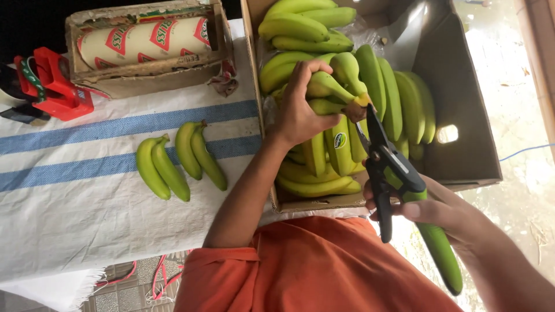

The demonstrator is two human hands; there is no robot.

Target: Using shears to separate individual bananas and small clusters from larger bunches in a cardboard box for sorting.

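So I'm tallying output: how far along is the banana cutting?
Done: two pairs lie cut on the cloth. In hand: left hand holds a bunch, right hand has shears at its stem. Left: most bananas in the box.

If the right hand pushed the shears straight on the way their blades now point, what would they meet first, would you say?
Most likely the brown cut stem of the banana cluster gripped by the left hand. The right hand aims the shears up at it; the tips look almost touching, though depth is unclear.
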